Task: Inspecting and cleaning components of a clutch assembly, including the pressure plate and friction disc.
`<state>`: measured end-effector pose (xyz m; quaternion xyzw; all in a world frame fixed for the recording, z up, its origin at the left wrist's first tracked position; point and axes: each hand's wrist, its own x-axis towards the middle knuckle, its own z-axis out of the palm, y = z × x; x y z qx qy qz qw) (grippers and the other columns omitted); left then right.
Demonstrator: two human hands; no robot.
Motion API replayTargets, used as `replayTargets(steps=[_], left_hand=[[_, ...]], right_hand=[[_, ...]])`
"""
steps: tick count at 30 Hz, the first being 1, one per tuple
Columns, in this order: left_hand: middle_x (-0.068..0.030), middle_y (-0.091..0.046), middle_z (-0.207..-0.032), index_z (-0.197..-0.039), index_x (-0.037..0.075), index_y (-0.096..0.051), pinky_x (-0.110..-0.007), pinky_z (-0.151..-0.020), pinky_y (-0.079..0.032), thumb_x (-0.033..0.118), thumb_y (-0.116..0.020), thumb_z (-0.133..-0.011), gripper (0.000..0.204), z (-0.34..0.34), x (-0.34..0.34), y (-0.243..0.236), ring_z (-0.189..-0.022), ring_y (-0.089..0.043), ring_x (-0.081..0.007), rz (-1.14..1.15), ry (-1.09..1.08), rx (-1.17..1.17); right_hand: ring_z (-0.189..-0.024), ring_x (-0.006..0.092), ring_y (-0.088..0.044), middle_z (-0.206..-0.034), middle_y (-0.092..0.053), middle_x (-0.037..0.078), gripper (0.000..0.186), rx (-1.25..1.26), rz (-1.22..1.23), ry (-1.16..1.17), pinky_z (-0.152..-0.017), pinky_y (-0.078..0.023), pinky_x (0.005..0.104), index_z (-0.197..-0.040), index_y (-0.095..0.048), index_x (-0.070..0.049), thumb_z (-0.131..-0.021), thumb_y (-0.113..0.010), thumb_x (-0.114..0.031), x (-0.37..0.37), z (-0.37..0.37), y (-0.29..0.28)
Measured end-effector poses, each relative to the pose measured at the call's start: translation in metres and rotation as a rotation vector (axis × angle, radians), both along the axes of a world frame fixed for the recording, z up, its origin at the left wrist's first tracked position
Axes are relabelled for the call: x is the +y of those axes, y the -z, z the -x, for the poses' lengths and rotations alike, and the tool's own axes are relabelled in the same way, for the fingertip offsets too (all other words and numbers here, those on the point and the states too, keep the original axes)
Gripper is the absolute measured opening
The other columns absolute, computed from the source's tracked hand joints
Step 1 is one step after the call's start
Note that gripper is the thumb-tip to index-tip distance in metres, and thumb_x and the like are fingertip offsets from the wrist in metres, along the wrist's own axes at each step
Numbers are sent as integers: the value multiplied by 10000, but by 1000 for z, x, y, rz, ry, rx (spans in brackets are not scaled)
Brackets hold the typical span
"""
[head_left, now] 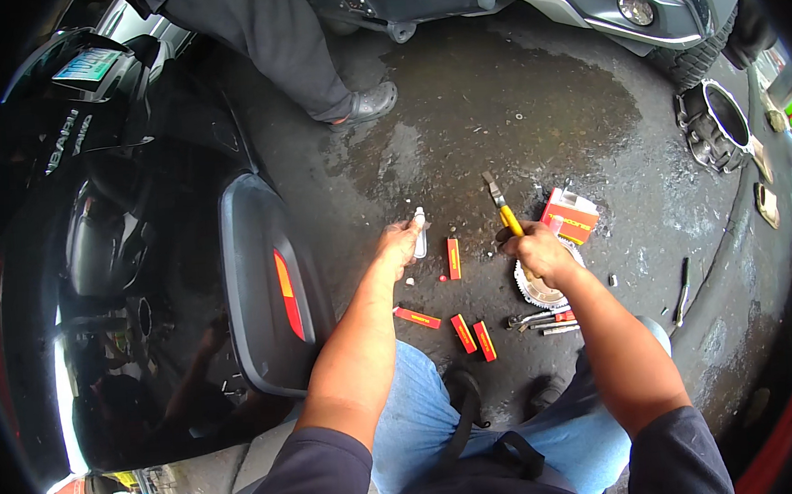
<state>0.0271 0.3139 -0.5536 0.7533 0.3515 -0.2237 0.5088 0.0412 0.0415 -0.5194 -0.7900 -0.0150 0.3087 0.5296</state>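
Observation:
My left hand (399,247) is closed around a small silvery tube (420,238) with a white nozzle pointing up and away. My right hand (541,253) grips the yellow handle of a flat-bladed scraper (508,216), its metal blade angled away to the left. Under the right hand lies a round toothed metal disc (530,294), partly covered by the hand. Beyond that hand sits an opened red and yellow carton (570,218). Several slim red and yellow boxes lie about, one upright box shape (454,258) between my hands and another (417,317) below the left.
A black car (160,291) fills the left side. At the far right, a metal housing ring (716,126) rests near a car tyre (691,63). Ratchets and hand tools (553,320) lie before my right knee. Another person's shoe (368,105) stands ahead on the dark, wet-stained floor.

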Motion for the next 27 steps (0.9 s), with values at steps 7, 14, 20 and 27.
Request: replayTargets(steps=[7, 14, 20, 27], left_hand=[[-93, -654, -964, -1029, 50, -589, -348, -781, -534, 195, -662, -883, 219, -10, -50, 20, -949, -645, -223, 616, -142, -151], [-144, -619, -1125, -1105, 39, -570, -449, -950, -482, 362, -525, -949, 362, -12, -184, 84, -1009, -614, -291, 1231, -372, -109], [-87, -497, -1250, -1232, 86, -472, -541, -963, -400, 379, -482, -965, 397, 30, -283, 78, -1161, -500, -331, 1329, -652, 36], [-61, -544, -1088, -1196, 124, -446, -497, -874, -461, 305, -519, -970, 299, 49, -307, 102, -969, -604, -267, 1397, -791, 132]], right_hand=[[-816, 191, -589, -888, -644, 102, 378, -20, -117, 352, -773, -446, 310, -1077, -637, 13, -731, -595, -134, -76, 20, -18], [-628, 162, -535, -763, -602, 93, 335, 58, 29, 534, -595, -436, 304, -1006, -619, 50, -736, -582, -145, -123, 75, 3], [-892, 209, -603, -947, -662, 140, 471, 110, 133, 477, -832, -445, 304, -1171, -600, 33, -741, -595, -159, -122, 120, 21], [-889, 236, -621, -922, -663, 171, 448, 143, 390, 449, -831, -451, 309, -1141, -613, 11, -734, -577, -173, -123, 138, 48]])
